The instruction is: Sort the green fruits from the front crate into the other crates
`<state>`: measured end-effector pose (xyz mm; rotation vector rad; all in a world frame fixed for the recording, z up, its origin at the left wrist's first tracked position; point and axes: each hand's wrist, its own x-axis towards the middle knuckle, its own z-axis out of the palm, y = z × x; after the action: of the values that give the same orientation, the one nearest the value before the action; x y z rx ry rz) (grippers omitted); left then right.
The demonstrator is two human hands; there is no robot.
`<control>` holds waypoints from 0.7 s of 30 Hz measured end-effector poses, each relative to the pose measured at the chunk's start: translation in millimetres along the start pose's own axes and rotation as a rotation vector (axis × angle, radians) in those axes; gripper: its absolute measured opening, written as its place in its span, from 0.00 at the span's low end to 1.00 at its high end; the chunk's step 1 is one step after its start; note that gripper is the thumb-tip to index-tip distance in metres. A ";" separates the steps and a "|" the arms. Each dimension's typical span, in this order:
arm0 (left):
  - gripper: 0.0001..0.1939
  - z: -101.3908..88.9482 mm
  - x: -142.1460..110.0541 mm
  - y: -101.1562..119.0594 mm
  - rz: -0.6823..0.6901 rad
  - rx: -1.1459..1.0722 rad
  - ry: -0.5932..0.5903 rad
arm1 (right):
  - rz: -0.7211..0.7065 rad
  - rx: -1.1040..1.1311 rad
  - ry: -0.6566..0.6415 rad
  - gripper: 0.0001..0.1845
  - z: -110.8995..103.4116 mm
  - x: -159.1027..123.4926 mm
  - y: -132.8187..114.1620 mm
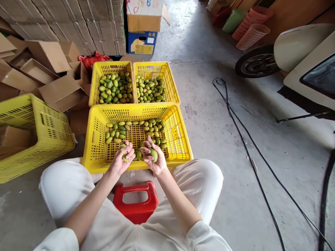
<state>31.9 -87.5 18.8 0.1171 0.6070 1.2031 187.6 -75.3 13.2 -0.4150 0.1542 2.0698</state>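
My left hand (121, 161) is closed around a green mango (124, 157), mostly covered by the fingers. Close beside it, my right hand (158, 164) grips another green mango (153, 155), whose rounded side shows at the palm. Both hands are above the near side of a large yellow crate (184, 139). Inside that crate, small green and yellowish mangoes (121, 132) lie in loose groups at the left, along the back and at the right. A few more sit under my hands, partly hidden.
Behind stand two yellow crates (91, 85) (172, 82) holding many mangoes. Another yellow crate (53, 129) with cardboard is at left, near piled cardboard boxes (61, 90). A red plastic stool (136, 209) lies between my legs. Black cable (243, 139) crosses the floor; a vehicle (309, 52) stands right.
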 end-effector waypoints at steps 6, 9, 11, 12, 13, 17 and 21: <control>0.14 -11.1 10.2 -12.3 -0.087 0.127 -0.007 | 0.017 -0.102 0.074 0.11 -11.5 6.5 6.2; 0.19 -11.3 10.6 -10.1 -0.094 0.123 -0.023 | -0.061 -0.129 0.088 0.11 -9.2 6.9 5.0; 0.21 -9.1 9.8 -4.5 -0.071 0.082 0.000 | -0.108 -0.100 0.112 0.14 -4.3 6.1 2.0; 0.20 -7.5 9.3 -1.1 -0.057 0.053 0.022 | -0.110 -0.078 0.123 0.15 -1.5 5.7 0.0; 0.17 -5.8 9.0 2.3 -0.044 0.022 0.050 | -0.103 -0.051 0.134 0.16 1.1 5.4 -2.2; 0.04 -4.0 10.1 9.1 -0.035 -0.044 0.127 | -0.065 0.082 0.175 0.12 4.2 6.3 -9.2; 0.10 -12.1 12.6 1.9 -0.017 -0.028 0.045 | 0.020 0.070 0.096 0.06 -5.6 10.1 -7.4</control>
<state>27.1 -78.2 4.6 0.0613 0.6297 1.1996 190.6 -64.9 4.8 -0.4713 0.2885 2.0581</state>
